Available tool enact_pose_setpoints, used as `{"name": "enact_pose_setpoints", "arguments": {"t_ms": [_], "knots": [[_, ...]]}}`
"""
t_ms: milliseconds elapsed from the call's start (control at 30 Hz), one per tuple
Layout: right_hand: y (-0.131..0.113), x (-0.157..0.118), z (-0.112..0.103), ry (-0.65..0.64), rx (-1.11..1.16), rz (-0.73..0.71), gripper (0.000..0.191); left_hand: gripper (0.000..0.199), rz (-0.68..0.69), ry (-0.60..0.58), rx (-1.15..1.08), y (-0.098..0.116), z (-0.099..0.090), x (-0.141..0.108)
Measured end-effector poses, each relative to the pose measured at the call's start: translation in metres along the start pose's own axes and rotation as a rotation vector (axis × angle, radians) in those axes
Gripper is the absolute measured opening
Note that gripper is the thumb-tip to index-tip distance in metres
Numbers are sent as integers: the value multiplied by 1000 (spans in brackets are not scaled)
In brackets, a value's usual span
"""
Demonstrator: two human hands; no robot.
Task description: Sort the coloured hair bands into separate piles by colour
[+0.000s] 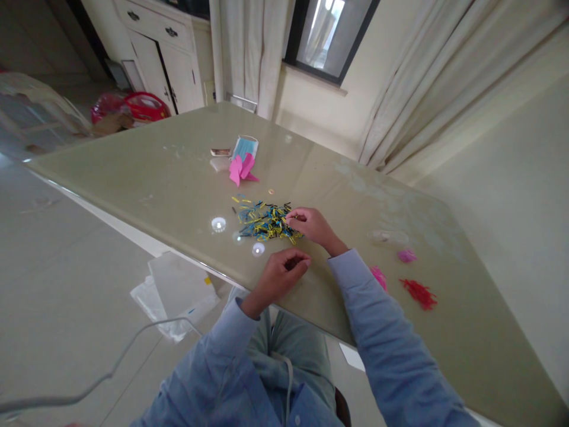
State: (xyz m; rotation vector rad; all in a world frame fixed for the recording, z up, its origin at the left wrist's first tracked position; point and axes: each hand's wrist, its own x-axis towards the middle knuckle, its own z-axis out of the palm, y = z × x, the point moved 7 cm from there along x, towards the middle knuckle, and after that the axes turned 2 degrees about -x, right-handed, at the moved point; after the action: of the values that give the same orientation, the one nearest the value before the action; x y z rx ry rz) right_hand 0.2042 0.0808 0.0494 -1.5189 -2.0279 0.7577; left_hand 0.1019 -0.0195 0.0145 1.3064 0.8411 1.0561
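A loose pile of thin yellow, blue and black strips (262, 222), like small rubber bands, lies on the table near its front edge. My right hand (309, 225) is at the pile's right side, thumb and fingertips pinched together over the strips. Whatever is in that pinch is too small to make out. Closer to me, my left hand (284, 271) rests just above the table edge, apart from the pile. Its fingers are curled with the thumb against them, and what they hold, if anything, is hidden.
Beyond the pile lie pink paper pieces (242, 170), a blue face mask (245, 147) and a small brown-and-white packet (220, 152). To the right are red strips (419, 294), a purple bundle (406, 255) and a pink bundle (379, 277). Plastic sheets (178, 290) lie on the floor.
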Motion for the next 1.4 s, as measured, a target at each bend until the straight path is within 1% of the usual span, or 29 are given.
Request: {"name": "enact_pose_setpoints", "arguments": {"t_ms": [67, 133, 200, 300, 367, 433, 533, 667, 833, 1000, 1067, 1167, 1233, 1333, 1400], "knots": [[3, 1, 3, -31, 97, 0, 25, 24, -2, -7, -6, 1, 0, 0], [4, 1, 5, -55, 134, -5, 24, 24, -4, -13, -10, 1, 1, 0], [6, 1, 5, -52, 93, 3, 24, 24, -2, -12, -14, 1, 1, 0], [7, -1, -2, 8, -62, 15, 24, 24, 4, -11, -12, 0, 0, 1], [3, -3, -6, 35, -129, -4, 24, 24, 7, -10, -6, 0, 0, 1], [-2, -5, -7, 21, -150, -43, 24, 24, 8, -5, 0, -1, -1, 1], [-8, -7, -2, -39, -195, -91, 24, 23, 13, 3, 2, 0, -1, 1], [-10, -6, 5, -77, -287, -80, 24, 23, 24, 12, -18, 1, -1, 1], [-14, -6, 7, -55, -329, -76, 25, 23, 22, 12, -19, 1, -1, 1], [-19, -11, 0, -12, -317, -94, 25, 22, 48, 33, -29, 2, -2, 0], [-19, -14, -4, 9, -307, -96, 24, 22, 75, 70, -22, 4, -5, -1], [-19, -19, -11, 50, -300, -96, 24, 18, 159, 200, 65, 10, -18, -2], [-19, -22, -14, 77, -293, -95, 24, 16, 223, 306, 203, 18, -33, 0], [-21, -25, -19, 114, -251, -101, 23, 14, 285, 434, 484, 33, -57, 10], [-22, -27, -20, 131, -197, -98, 23, 18, 283, 463, 676, 41, -67, 20]]}}
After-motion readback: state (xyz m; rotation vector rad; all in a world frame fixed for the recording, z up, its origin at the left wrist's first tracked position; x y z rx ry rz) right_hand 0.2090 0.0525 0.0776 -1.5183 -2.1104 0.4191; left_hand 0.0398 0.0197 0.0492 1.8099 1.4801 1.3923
